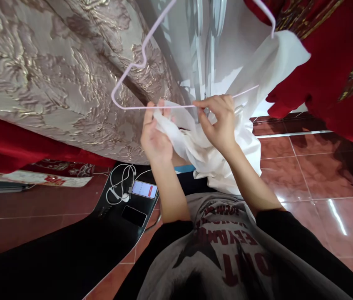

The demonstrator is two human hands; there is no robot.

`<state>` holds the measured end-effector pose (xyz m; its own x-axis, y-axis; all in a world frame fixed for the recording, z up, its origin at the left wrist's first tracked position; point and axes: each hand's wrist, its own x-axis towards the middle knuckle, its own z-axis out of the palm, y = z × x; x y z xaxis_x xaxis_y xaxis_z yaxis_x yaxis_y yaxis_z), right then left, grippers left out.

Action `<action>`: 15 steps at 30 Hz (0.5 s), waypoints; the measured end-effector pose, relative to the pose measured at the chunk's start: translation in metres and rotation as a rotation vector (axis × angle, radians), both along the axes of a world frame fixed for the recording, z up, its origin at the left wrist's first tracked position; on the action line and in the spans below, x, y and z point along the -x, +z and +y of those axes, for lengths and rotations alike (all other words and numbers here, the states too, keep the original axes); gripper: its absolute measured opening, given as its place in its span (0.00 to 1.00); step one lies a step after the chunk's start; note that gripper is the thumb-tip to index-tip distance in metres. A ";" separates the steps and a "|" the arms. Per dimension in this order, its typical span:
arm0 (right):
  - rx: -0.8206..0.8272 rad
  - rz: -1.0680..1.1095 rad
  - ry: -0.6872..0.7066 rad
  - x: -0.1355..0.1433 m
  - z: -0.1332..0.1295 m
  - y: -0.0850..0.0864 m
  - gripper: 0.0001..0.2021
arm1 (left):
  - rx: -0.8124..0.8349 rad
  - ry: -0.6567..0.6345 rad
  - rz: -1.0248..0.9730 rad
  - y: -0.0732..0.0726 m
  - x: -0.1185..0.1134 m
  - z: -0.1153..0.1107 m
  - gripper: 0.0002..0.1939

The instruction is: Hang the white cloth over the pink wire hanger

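Your right hand (219, 121) pinches the lower bar of a pink hanger (135, 108) while your left hand (158, 139) touches white cloth (247, 152) at that bar; a lit phone (143, 188) lies on a black seat (70, 248).

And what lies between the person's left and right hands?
In the head view, the lower bar of the pink hanger and some white cloth lie between the left hand and the right hand.
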<state>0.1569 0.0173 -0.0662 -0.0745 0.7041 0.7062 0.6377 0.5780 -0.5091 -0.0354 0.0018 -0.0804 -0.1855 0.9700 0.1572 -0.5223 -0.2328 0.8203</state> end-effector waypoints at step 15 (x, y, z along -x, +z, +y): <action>-0.227 0.485 -0.047 -0.103 0.019 0.013 0.31 | -0.210 0.198 0.022 0.024 -0.055 -0.004 0.14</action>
